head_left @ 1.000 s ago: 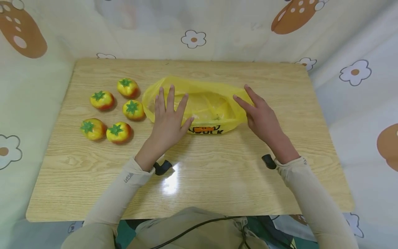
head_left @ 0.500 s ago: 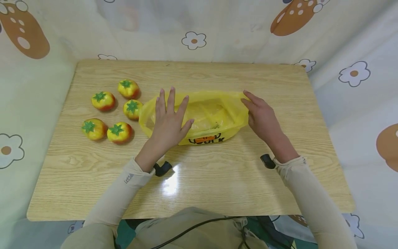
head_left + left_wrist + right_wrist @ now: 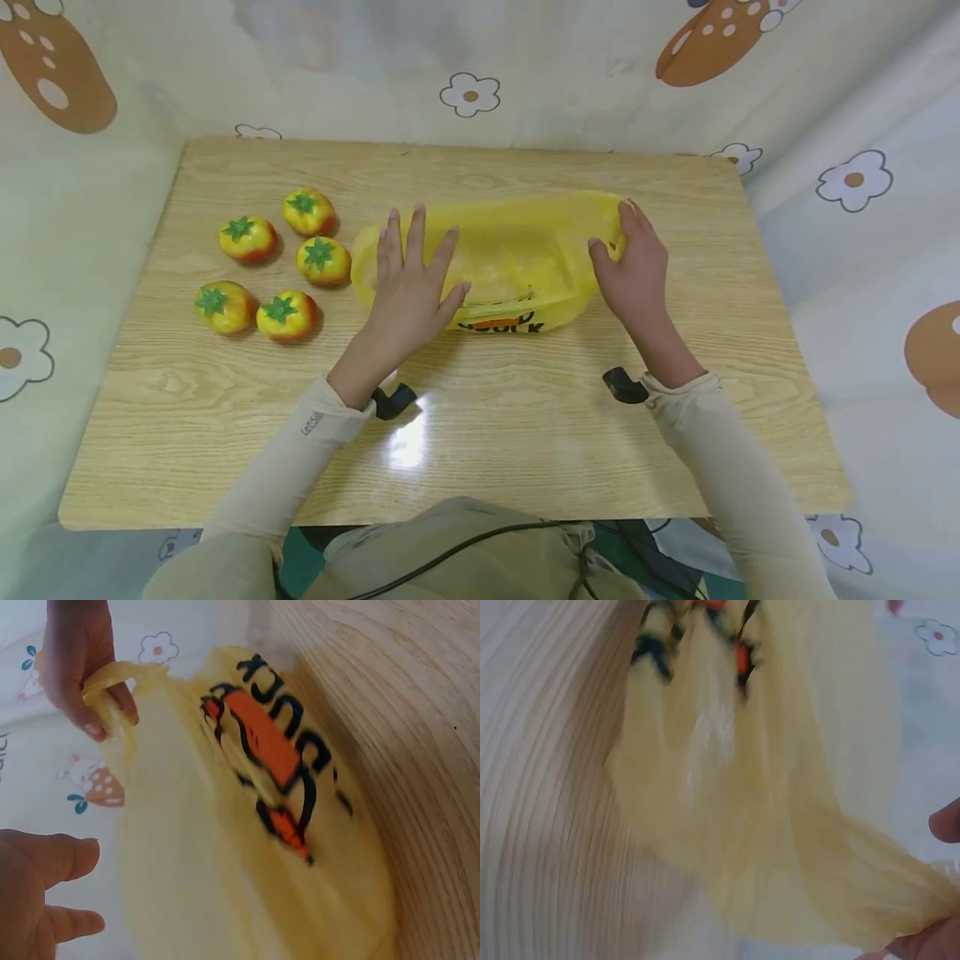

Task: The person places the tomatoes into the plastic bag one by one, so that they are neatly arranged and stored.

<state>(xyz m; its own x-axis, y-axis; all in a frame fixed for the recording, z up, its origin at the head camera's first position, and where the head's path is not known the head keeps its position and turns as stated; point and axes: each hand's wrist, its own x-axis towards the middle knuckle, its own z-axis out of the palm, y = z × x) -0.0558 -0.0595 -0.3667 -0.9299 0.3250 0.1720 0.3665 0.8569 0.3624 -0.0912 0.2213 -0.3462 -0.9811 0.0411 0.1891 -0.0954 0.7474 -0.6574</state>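
Yellow bag (image 3: 517,250) mid-table (image 3: 517,425), black lettering and orange print on near side. Left hand (image 3: 406,304) over bag's left part, fingers straight and spread, grip wide, holding nothing; contact with bag can't be told. Right hand (image 3: 636,273) at right end, grip partly closed, curled fingers holding bag's edge, thumb apart. Five fruits (image 3: 323,262) left of bag, one just beside it.
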